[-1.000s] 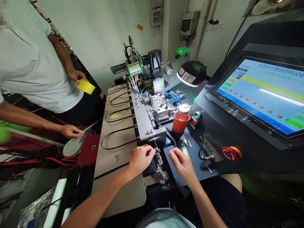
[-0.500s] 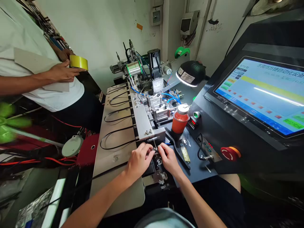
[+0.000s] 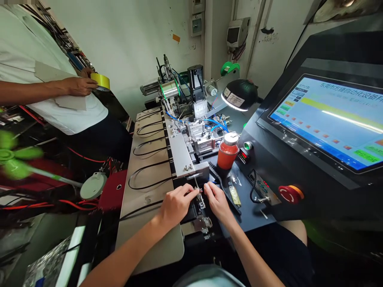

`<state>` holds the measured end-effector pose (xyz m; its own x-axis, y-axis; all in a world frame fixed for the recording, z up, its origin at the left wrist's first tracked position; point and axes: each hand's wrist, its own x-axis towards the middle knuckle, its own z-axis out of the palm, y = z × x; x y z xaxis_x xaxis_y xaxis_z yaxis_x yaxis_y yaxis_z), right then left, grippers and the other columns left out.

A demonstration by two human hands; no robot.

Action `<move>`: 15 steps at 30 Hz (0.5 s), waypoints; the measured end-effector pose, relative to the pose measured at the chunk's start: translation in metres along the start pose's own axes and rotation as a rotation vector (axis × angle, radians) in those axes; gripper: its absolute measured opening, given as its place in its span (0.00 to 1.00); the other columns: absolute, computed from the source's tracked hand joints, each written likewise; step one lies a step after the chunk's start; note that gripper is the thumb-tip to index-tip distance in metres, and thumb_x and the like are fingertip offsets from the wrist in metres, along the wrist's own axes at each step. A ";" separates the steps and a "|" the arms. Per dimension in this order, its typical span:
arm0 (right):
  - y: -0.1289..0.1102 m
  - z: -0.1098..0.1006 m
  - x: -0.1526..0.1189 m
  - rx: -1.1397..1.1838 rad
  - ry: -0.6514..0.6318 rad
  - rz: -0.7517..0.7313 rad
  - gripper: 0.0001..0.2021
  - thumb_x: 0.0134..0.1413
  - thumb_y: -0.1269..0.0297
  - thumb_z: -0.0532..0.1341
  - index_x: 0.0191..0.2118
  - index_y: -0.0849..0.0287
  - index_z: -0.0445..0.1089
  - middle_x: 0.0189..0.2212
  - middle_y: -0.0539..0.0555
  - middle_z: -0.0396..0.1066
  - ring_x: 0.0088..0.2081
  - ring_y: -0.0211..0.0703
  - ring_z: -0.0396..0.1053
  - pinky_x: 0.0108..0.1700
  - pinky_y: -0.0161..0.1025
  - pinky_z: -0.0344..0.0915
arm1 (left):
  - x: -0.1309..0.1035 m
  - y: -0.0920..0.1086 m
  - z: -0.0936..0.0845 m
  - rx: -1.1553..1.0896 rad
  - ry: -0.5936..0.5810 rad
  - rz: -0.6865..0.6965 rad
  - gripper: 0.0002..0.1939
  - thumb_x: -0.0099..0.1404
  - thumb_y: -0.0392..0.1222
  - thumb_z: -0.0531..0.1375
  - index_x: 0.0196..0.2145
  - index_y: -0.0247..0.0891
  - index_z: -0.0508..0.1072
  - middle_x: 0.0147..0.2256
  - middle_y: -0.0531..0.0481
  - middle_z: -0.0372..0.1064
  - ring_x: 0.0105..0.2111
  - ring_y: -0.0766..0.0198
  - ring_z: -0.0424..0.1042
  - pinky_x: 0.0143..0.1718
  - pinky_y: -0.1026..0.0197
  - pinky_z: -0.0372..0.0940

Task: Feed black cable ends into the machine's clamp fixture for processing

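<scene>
My left hand [image 3: 177,204] reaches over the near end of the metal track, its thumb and fingers pinched at a small metal fixture [image 3: 200,201]. A black cable [image 3: 143,210] runs across the beige table and disappears under this hand; its end is hidden by the fingers. Just right of the fixture is my right hand [image 3: 219,203], with thumb and fingertips pressed together. Whatever lies between them is too small or hidden to make out. Directly beyond both hands stands a metal block [image 3: 202,170] with a thin rod pointing toward the fixture.
Several looped cables lie along the beige table [image 3: 151,191]. On the right are a red jar [image 3: 227,151], a black brush [image 3: 223,185], a lamp [image 3: 240,94], a touchscreen [image 3: 332,123] and an emergency stop button [image 3: 290,194]. At left, a person holds yellow tape [image 3: 101,81] and cardboard.
My right hand has drawn slightly right, away from the fixture. My left fingertips have shifted a little right over it. The other person's hand and tape have moved slightly.
</scene>
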<state>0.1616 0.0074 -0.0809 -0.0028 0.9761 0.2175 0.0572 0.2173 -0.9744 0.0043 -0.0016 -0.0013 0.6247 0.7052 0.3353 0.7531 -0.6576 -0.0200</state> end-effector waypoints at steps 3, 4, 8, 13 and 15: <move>-0.010 -0.009 -0.004 -0.158 0.016 -0.107 0.12 0.65 0.64 0.49 0.31 0.58 0.64 0.27 0.51 0.64 0.29 0.41 0.63 0.33 0.36 0.59 | -0.006 -0.002 -0.002 -0.136 -0.068 -0.221 0.08 0.69 0.33 0.53 0.41 0.38 0.71 0.36 0.51 0.70 0.34 0.65 0.72 0.36 0.64 0.67; -0.014 -0.011 -0.005 -0.212 0.006 -0.166 0.11 0.65 0.66 0.49 0.36 0.58 0.67 0.31 0.54 0.67 0.34 0.43 0.65 0.37 0.38 0.61 | -0.007 -0.002 -0.002 -0.143 -0.093 -0.260 0.07 0.69 0.34 0.53 0.39 0.37 0.71 0.36 0.51 0.70 0.33 0.65 0.72 0.37 0.63 0.67; -0.021 -0.012 -0.010 -0.341 -0.011 -0.315 0.12 0.62 0.72 0.49 0.41 0.57 0.70 0.36 0.57 0.70 0.39 0.47 0.68 0.41 0.41 0.65 | -0.008 -0.004 0.000 -0.131 -0.139 -0.284 0.07 0.69 0.34 0.53 0.36 0.38 0.71 0.34 0.51 0.69 0.32 0.64 0.72 0.35 0.62 0.67; -0.021 -0.017 -0.013 -0.375 0.114 -0.302 0.11 0.62 0.73 0.49 0.42 0.60 0.68 0.37 0.58 0.69 0.38 0.46 0.68 0.39 0.40 0.65 | -0.007 -0.005 0.001 -0.143 -0.139 -0.280 0.07 0.69 0.34 0.53 0.36 0.38 0.71 0.34 0.51 0.69 0.32 0.64 0.71 0.35 0.63 0.66; -0.023 -0.018 -0.014 -0.370 0.076 -0.303 0.10 0.62 0.73 0.50 0.37 0.59 0.68 0.31 0.55 0.68 0.34 0.44 0.67 0.36 0.39 0.63 | -0.007 -0.005 0.001 -0.140 -0.140 -0.279 0.07 0.68 0.34 0.54 0.35 0.38 0.71 0.34 0.51 0.69 0.31 0.64 0.71 0.34 0.63 0.66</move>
<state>0.1786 -0.0112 -0.0605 -0.0021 0.8630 0.5052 0.4163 0.4602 -0.7842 -0.0035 -0.0030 -0.0049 0.4282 0.8862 0.1770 0.8692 -0.4575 0.1874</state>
